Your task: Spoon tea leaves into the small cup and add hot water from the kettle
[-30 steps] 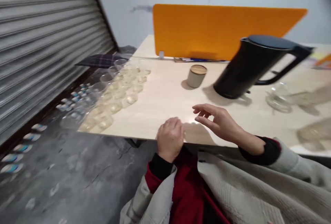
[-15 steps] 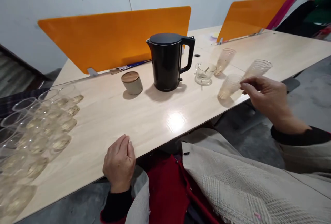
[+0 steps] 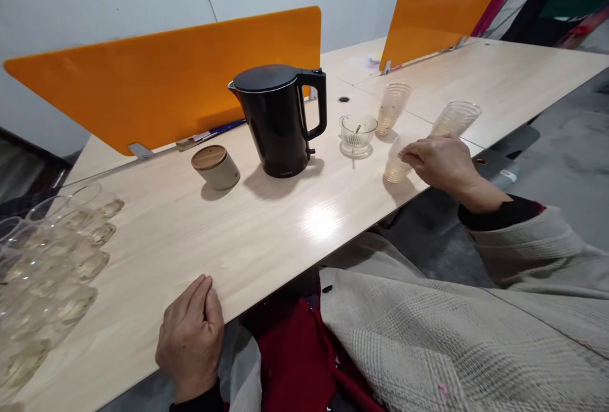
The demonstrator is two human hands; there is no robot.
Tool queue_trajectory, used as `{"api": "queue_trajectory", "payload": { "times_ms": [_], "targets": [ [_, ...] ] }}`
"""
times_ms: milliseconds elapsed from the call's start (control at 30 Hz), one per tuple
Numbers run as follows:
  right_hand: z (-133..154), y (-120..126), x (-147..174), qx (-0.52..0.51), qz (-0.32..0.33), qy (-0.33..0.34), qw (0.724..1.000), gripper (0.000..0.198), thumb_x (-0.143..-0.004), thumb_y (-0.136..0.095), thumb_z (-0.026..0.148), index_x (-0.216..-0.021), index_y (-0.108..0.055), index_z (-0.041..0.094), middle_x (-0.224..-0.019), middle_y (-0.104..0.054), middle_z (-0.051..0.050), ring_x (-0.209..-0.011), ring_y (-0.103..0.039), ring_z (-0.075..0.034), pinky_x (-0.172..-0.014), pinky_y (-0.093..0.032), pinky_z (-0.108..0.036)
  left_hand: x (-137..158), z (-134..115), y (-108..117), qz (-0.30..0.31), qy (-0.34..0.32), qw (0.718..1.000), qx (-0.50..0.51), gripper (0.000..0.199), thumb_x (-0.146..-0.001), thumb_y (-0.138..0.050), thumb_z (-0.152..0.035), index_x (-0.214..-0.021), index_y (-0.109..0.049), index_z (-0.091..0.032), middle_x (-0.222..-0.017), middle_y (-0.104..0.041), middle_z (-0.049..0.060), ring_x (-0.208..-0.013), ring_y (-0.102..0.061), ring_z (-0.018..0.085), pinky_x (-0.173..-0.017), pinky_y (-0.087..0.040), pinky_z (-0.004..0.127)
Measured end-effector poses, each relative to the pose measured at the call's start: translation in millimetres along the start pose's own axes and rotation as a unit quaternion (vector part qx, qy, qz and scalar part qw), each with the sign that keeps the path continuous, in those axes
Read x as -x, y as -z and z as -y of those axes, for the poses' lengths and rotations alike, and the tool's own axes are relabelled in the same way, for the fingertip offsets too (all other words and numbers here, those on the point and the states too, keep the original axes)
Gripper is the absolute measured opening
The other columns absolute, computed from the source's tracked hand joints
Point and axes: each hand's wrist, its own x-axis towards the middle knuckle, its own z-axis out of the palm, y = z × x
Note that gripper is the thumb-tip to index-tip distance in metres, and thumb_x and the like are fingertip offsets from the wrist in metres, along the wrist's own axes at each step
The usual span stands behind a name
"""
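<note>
Since half a second ago the right hand has dropped from beside the ribbed clear plastic cup onto it, fingers curled over its rim and grasping it near the table's front edge, at about two o'clock from the person. Just behind, at one o'clock, a second ribbed clear cup and a third ribbed clear cup stand upright, with a small ribbed glass bowl holding a spoon beside them. At twelve o'clock sits the black electric kettle, a beige round canister with a wooden lid to its left. The left hand rests loosely clenched, holding nothing, on the pale wooden table edge at seven o'clock. Rows of clear glass cups crowd nine o'clock.
</note>
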Motion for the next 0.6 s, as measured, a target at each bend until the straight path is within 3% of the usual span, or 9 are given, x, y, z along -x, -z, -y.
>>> {"api": "queue_trajectory", "payload": {
  "times_ms": [200,400,500,600],
  "targets": [
    [3.3,6.8,1.5,-0.047,-0.038,-0.059,0.996,0.056,-0.107,-0.042,0.059,-0.092,-0.084,0.025,-0.091,-0.08,-0.012,-0.081,-0.068,-0.027,-0.067,-0.036,-0.037,-1.0,0.6,1.0,0.009,0.006,1.0,0.006,0.023,-0.099,-0.065,-0.017,-0.117,-0.077,-0.02,-0.117,-0.082,0.009,-0.097,-0.074,0.026,-0.087,-0.054,0.039],
    [3.8,9.9,2.7,-0.024,-0.073,-0.076,0.994,0.035,-0.103,-0.055,0.04,-0.102,-0.084,0.019,-0.101,-0.082,-0.013,-0.086,-0.07,-0.027,-0.064,-0.032,-0.035,-2.3,-0.9,1.7,0.001,-0.015,1.0,-0.009,0.022,-0.1,-0.064,-0.017,-0.117,-0.077,-0.016,-0.114,-0.082,0.011,-0.096,-0.073,0.027,-0.087,-0.055,0.039],
    [1.2,16.0,4.7,-0.026,-0.152,-0.058,0.986,0.028,-0.099,-0.061,0.032,-0.099,-0.083,0.017,-0.098,-0.081,-0.014,-0.089,-0.07,-0.027,-0.07,-0.038,-0.037,-4.1,-3.3,3.1,-0.008,-0.028,0.999,-0.02,0.021,-0.1,-0.063,-0.016,-0.115,-0.077,-0.014,-0.112,-0.082,0.012,-0.094,-0.073,0.028,-0.084,-0.055,0.039],
    [2.9,31.3,11.9,-0.054,-0.283,-0.009,0.958,0.029,-0.1,-0.06,0.033,-0.093,-0.082,0.016,-0.092,-0.081,-0.013,-0.089,-0.072,-0.028,-0.08,-0.046,-0.039,-4.9,-4.2,3.1,-0.01,-0.027,0.999,-0.023,0.02,-0.1,-0.064,-0.016,-0.114,-0.077,-0.014,-0.113,-0.082,0.012,-0.093,-0.073,0.028,-0.082,-0.055,0.039]
  ]
}}
